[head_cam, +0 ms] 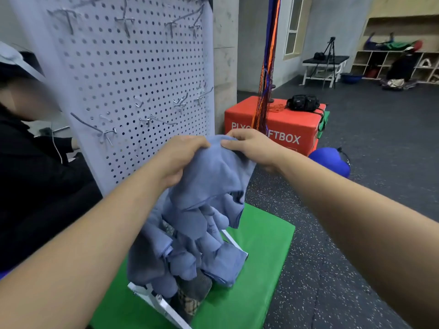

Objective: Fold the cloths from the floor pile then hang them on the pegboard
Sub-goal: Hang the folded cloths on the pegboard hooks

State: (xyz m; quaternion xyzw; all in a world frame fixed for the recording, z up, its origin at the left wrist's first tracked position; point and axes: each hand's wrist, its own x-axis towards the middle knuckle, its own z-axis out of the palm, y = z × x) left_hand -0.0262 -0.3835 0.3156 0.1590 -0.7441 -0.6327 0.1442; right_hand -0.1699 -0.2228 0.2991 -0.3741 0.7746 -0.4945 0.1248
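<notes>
I hold a blue cloth [213, 176] up in front of the white pegboard [133, 74]. My left hand [180, 155] grips its top edge on the left, and my right hand [251, 146] pinches the same edge close beside it. The cloth hangs down crumpled from both hands. Below it lies a pile of more blue cloths [190, 248] with a checked cloth [190, 302] at the bottom, heaped on the pegboard's white foot [154, 302]. Metal hooks [107, 132] stick out of the board; none carries a cloth.
A green mat [256, 262] lies under the pile on the dark speckled floor. A person in black sits at the left [35, 176]. A red plyo box [289, 127] with a black bag stands behind, with hanging cords [266, 91] and a blue ball [332, 160] nearby.
</notes>
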